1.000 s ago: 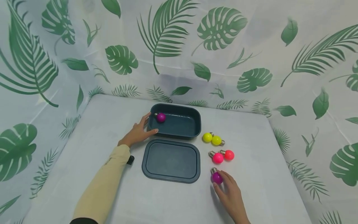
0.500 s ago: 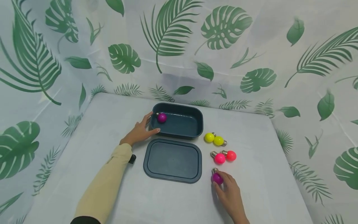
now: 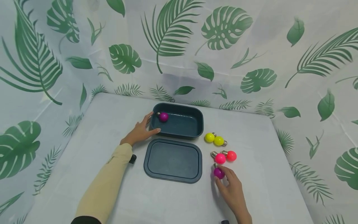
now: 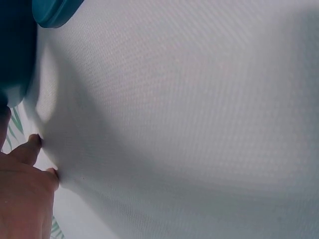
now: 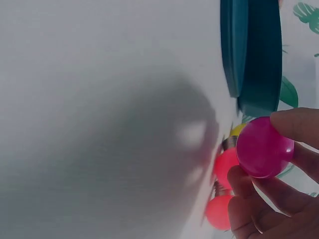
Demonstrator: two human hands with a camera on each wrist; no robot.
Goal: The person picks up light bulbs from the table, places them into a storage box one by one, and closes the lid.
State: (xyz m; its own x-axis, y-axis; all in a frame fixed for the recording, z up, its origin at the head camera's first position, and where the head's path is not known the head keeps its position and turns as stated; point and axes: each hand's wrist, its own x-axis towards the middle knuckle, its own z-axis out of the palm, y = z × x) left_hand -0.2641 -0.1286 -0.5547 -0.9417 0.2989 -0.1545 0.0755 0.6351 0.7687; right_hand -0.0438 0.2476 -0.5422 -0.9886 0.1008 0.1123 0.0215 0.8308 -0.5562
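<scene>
A purple light bulb (image 3: 219,173) is pinched between the thumb and fingers of my right hand (image 3: 232,189), its metal screw base pointing away from me. In the right wrist view the round purple bulb (image 5: 263,148) shows between the fingertips, raised over the table. My left hand (image 3: 139,133) rests against the left end of a dark blue-green box (image 3: 179,135), thumb at the near rim and fingers along the side. Inside that box, at its left, lies another purple bulb (image 3: 163,117). The matching lid (image 3: 172,161) lies flat just in front of the box.
Two yellow bulbs (image 3: 209,137) lie right of the box. Nearer to me are two pinkish-red bulbs (image 3: 220,158), just beyond the right hand. A white cloth (image 3: 251,140) covers the table, and a leaf-patterned curtain (image 3: 173,37) stands behind it.
My right hand has lifted the purple bulb and carried it slightly forward. The purple bulb in the box has rolled a little to the right. My left hand stays at the box.
</scene>
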